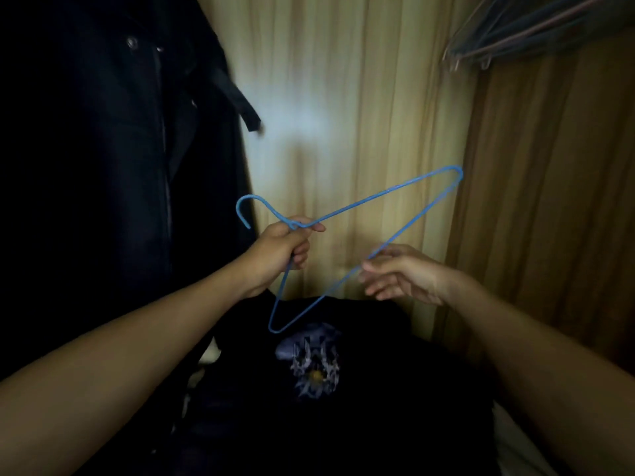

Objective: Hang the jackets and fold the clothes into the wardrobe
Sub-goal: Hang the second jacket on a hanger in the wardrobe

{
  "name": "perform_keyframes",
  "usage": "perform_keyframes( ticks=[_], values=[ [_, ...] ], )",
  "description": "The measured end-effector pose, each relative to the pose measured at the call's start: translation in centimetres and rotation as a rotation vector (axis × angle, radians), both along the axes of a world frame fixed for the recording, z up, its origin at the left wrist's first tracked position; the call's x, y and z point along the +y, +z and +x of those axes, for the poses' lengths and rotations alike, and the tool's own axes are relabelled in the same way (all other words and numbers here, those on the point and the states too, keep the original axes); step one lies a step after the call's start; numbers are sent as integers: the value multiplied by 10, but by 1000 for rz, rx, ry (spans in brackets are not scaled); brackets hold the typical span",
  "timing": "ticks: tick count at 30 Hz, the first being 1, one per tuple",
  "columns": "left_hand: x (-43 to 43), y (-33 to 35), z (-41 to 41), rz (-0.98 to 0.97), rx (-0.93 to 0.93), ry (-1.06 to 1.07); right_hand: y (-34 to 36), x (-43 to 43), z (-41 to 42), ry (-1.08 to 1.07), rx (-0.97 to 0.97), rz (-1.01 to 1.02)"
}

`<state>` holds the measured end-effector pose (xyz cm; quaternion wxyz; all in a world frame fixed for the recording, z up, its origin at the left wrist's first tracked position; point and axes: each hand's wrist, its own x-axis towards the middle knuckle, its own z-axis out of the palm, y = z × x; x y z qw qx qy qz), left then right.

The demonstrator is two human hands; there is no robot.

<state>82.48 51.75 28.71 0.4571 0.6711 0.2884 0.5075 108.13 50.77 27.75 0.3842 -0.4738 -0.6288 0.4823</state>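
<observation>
A thin blue wire hanger [388,192] is held up inside the wardrobe, tilted, its hook pointing left. My left hand [280,254] grips it at the neck just below the hook. My right hand [400,274] pinches the hanger's long bottom wire between thumb and fingers. Below the hanger lies a black garment [360,413] with a pale printed graphic on it. A dark jacket [103,166] with buttons hangs at the left, filling that side of the view.
Several empty wire hangers [522,32] hang bunched at the top right. The wardrobe's wooden back wall [343,97] and right side wall [549,201] enclose the space. A pale surface [515,441] shows beneath the black garment at the lower right.
</observation>
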Motion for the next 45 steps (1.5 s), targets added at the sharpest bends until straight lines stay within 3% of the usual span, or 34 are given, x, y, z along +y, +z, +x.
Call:
perform_keyframes(
  ticks=[3,8,12,16,20,29,35,42,45],
  values=[
    [-4,-18,-8,-51,-29,12,-42,8,20,-102,-102,1],
    [-7,-42,-17,-104,-27,47,-115,31,48,-398,-331,198],
    [-7,-56,-22,-143,112,75,-156,42,53,-376,-771,225],
    [-3,-70,-30,-221,294,68,-179,41,55,-202,-760,-5],
    [0,-85,-35,-270,449,45,-183,29,52,-297,-986,74],
    [7,-99,-39,-276,620,4,-104,6,32,-580,-850,240],
    [1,-94,13,-174,551,35,-77,-20,-24,-343,-638,395],
    [4,-100,38,-66,461,113,-62,-37,-31,-231,-407,182],
    [5,-108,39,8,450,132,-70,-33,-31,-199,-487,209]
  ],
)
